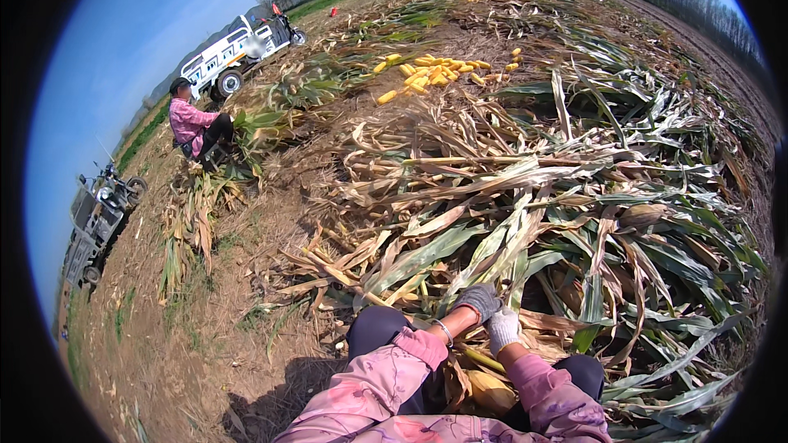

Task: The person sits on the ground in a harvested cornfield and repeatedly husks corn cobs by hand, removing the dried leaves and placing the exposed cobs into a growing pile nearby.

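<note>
Two gloved hands meet low in the middle of the picture, between my knees. My left hand (479,301) wears a grey knit glove, with a bracelet at the wrist. Touching it is my right hand (503,327), in a whiter knit glove. Both are at the near edge of a heap of cut corn stalks (505,240) with green and dry leaves; what lies between the fingers is hidden. Just below the hands, a corn ear in its husk (490,391) rests between my legs beside a stalk.
Husked yellow corn cobs (431,72) lie piled beyond the stalks. At the left a person in a pink checked shirt (188,123) sits low by more stalks. A white cargo tricycle (225,58) and a grey one (92,227) stand on the field.
</note>
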Demonstrator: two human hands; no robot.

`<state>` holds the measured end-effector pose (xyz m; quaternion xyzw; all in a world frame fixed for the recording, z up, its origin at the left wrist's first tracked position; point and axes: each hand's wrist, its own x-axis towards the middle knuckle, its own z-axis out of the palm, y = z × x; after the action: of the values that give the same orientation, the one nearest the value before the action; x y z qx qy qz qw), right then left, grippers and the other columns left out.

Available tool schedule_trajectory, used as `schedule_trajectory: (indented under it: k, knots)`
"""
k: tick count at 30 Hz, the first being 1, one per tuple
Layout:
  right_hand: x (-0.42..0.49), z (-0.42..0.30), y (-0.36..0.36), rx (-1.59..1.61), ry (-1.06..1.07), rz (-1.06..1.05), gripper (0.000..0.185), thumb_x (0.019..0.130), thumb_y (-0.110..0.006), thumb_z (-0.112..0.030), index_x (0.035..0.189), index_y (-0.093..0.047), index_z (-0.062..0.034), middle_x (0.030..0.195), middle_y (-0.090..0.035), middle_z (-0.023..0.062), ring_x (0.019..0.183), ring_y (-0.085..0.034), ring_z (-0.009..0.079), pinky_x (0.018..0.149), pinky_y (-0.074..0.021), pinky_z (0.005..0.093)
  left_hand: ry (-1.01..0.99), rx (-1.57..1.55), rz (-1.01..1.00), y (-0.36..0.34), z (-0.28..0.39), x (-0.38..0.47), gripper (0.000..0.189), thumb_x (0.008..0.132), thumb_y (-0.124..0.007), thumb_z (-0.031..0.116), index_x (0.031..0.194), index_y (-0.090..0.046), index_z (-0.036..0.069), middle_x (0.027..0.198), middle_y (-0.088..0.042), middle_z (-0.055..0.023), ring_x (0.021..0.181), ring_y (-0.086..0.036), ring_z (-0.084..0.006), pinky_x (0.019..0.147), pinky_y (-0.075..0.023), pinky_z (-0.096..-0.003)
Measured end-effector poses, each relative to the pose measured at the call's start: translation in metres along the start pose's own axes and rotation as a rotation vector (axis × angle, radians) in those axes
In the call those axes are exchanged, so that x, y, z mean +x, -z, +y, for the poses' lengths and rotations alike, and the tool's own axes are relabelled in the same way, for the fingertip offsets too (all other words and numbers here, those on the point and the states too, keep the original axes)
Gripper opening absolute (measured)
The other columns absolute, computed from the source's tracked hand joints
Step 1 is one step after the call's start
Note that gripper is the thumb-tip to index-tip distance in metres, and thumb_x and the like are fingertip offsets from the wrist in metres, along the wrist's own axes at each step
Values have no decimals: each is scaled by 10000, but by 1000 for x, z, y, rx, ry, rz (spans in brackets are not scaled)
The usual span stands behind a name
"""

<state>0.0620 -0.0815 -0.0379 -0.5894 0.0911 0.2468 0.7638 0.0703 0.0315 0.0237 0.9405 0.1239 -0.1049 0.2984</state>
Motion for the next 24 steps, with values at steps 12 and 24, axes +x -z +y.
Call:
schedule_trajectory:
  k: [12, 24]
  knots:
    - [5, 8, 3, 316, -113, -92, 297, 1012, -378, -160, 1179, -604, -65, 1103, -674, 82, 955, -641, 214, 842, -511, 314, 108, 228, -16, 9, 11, -7, 521, 812, -585, 516, 938, -736, 35, 928, -689, -245, 883, -679, -405, 786, -533, -480]
    - [20, 18, 5, 251, -97, -161, 258, 1013, -452, -190, 1061, -642, -22, 1018, -695, 91, 873, -664, 230, 765, -527, 321, 86, 375, 55, 37, 27, -29, 547, 841, -597, 530, 963, -738, 17, 988, -703, -222, 945, -681, -370, 810, -544, -449]
